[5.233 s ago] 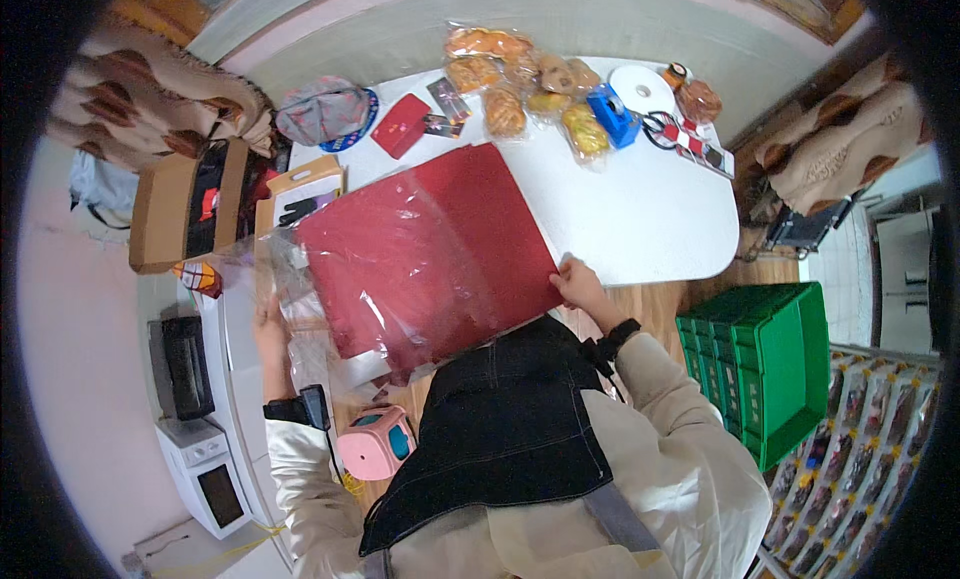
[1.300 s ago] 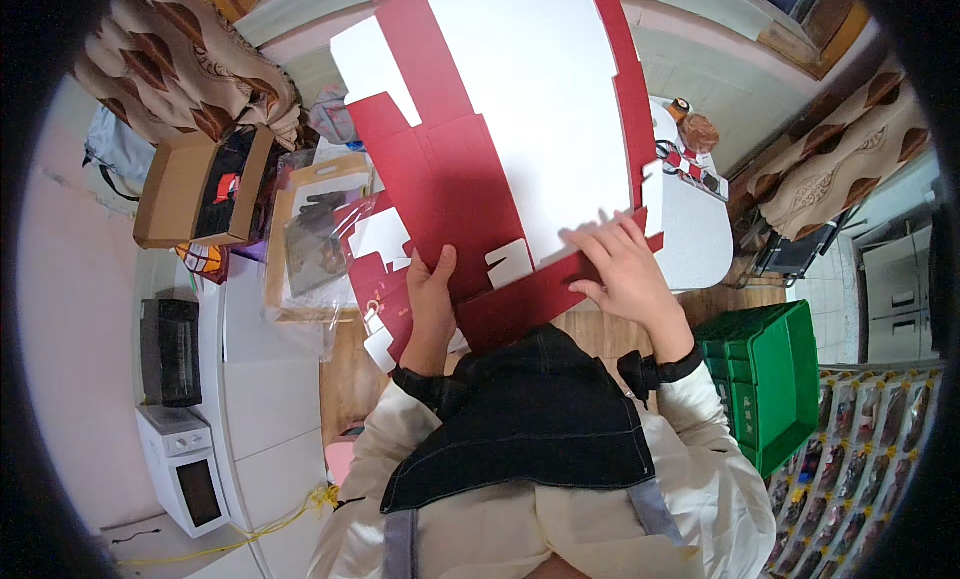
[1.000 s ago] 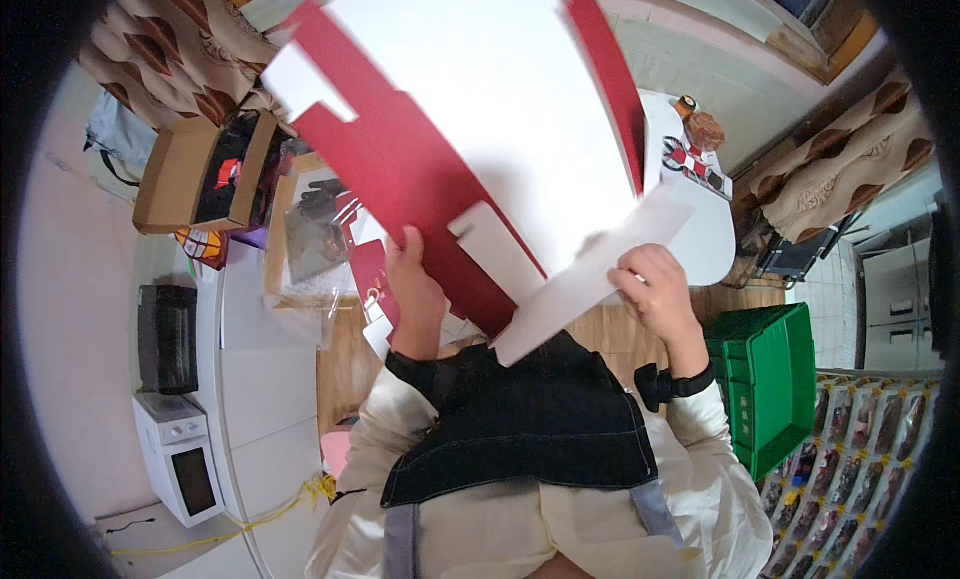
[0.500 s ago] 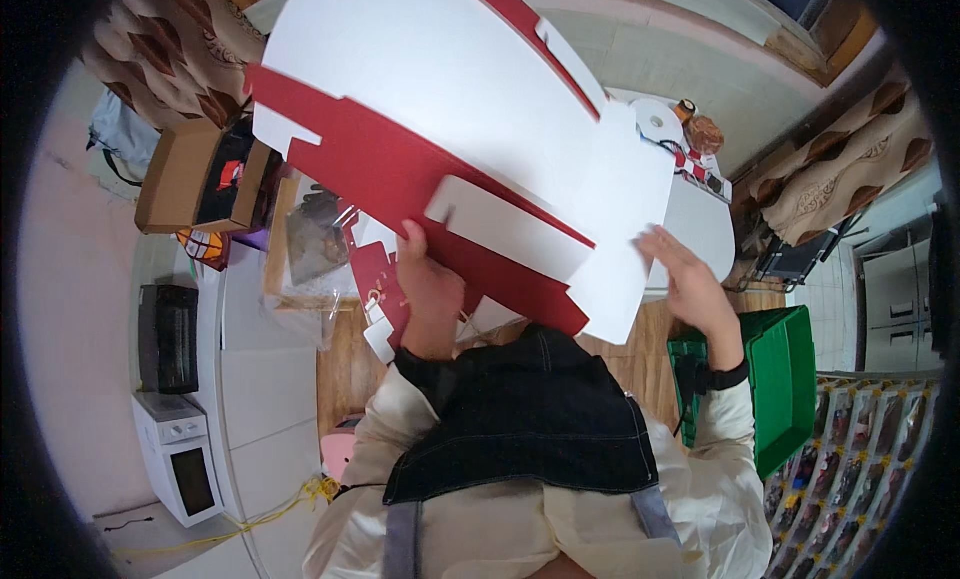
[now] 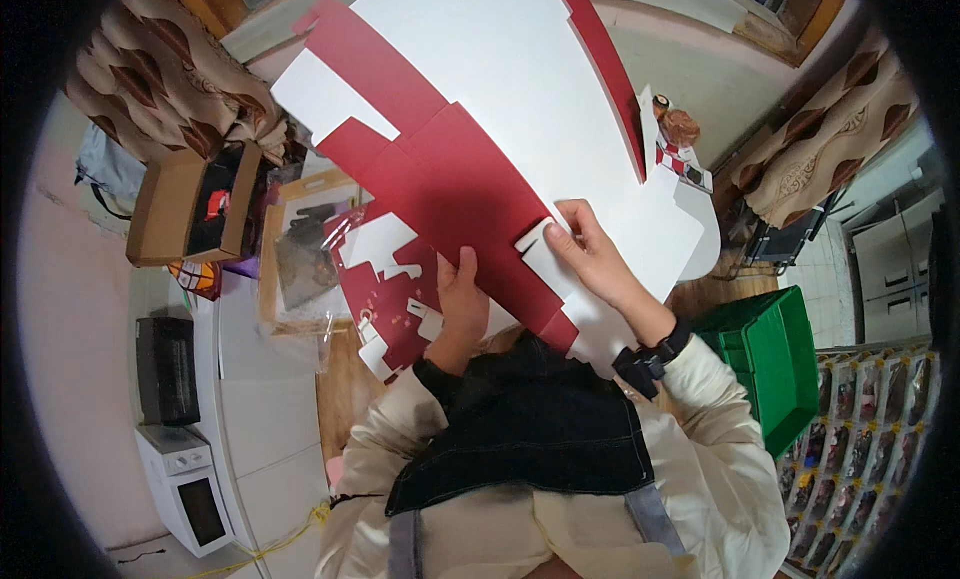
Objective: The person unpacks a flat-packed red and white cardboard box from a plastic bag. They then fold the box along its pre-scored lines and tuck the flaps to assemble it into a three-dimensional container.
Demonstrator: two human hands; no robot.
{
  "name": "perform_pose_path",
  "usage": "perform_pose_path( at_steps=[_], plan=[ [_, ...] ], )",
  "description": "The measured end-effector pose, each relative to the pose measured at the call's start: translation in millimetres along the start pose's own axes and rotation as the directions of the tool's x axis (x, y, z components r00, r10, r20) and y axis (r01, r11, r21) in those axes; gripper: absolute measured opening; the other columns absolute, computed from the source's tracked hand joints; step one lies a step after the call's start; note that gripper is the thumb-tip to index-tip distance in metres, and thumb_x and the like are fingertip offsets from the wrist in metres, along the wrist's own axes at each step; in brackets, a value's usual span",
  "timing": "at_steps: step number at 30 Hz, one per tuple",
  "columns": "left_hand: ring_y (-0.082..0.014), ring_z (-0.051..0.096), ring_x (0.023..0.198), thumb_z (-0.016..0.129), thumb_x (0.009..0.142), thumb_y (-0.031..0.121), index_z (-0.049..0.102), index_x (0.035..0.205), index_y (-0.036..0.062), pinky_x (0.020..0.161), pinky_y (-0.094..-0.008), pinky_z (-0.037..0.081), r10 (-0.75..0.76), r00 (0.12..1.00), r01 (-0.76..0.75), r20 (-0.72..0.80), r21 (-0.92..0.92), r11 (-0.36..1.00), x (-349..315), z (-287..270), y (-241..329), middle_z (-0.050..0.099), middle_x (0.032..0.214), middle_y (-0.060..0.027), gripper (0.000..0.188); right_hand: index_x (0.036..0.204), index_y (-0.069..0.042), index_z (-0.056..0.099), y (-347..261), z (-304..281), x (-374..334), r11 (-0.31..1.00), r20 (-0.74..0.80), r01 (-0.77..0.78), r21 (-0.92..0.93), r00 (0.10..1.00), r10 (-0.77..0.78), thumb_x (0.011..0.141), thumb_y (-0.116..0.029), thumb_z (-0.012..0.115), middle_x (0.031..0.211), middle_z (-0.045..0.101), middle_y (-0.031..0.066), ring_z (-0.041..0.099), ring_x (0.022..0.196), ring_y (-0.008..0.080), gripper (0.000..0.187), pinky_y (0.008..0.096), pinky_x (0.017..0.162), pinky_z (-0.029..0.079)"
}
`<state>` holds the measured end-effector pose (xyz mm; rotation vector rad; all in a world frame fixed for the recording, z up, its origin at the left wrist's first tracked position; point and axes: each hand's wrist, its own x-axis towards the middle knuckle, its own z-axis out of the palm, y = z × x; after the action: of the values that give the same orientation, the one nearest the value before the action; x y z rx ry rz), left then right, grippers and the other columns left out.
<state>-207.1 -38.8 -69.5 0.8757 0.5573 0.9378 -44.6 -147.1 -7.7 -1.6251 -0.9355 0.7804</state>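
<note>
A large cardboard box blank (image 5: 470,179), white inside with red side panels and cut-out white tabs, spreads out in front of me. My left hand (image 5: 463,304) grips the near red panel by its lower left edge, thumb on top and most fingers hidden. Toward the panel's near end, my right hand (image 5: 597,262) pinches a white tab (image 5: 543,261) between its thumb and fingers. Below the left part of the blank lies another red and white cardboard piece (image 5: 385,289), folded or cut, with small gold marks.
An opened brown carton (image 5: 160,214) stands at the left by a wooden tray (image 5: 270,279) holding a plastic-wrapped item. A white microwave (image 5: 185,489) and a black appliance (image 5: 167,369) line the left side. On the right are a green crate (image 5: 765,364) and a hanging organiser with clear pockets (image 5: 860,439).
My right hand has come leftward from beside the blank and taken hold of the white tab. The blank has turned and shifted right; my left hand has moved slightly right with it.
</note>
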Motion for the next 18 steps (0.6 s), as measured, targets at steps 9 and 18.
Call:
perform_pose_path(
  at_steps=[9, 18],
  plan=[
    [-0.0204, 0.058, 0.115, 0.051, 0.1, 0.008, 0.047, 0.133, 0.01, 0.093, -0.0371, 0.051, -0.287, 0.957, 0.287, 0.047, 0.01, 0.958, -17, -41, 15, 0.057, 0.13, -0.0066, 0.033, 0.101, -0.008, 0.067, 13, -1, -41, 0.865, 0.077, 0.427, -0.262, 0.903, -0.422, 0.099, -0.029, 0.052, 0.12, 0.055, 0.0074, 0.05, 0.115, 0.0251, 0.026, 0.0405, 0.105, 0.032],
    [-0.0205, 0.056, 0.118, 0.05, 0.102, 0.014, 0.05, 0.129, 0.0095, 0.104, -0.038, 0.046, -0.133, 0.989, 0.099, -0.063, -0.384, 0.918, -13, -69, 17, 0.057, 0.13, -0.0054, 0.028, 0.155, -0.027, -0.01, 6, -49, -61, 0.967, 0.685, 0.062, -0.249, 0.717, 0.13, 0.063, 0.01, 0.072, 0.163, -0.002, 0.0121, 0.026, 0.142, 0.0364, 0.129, 0.045, 0.116, 0.028]
  ],
)
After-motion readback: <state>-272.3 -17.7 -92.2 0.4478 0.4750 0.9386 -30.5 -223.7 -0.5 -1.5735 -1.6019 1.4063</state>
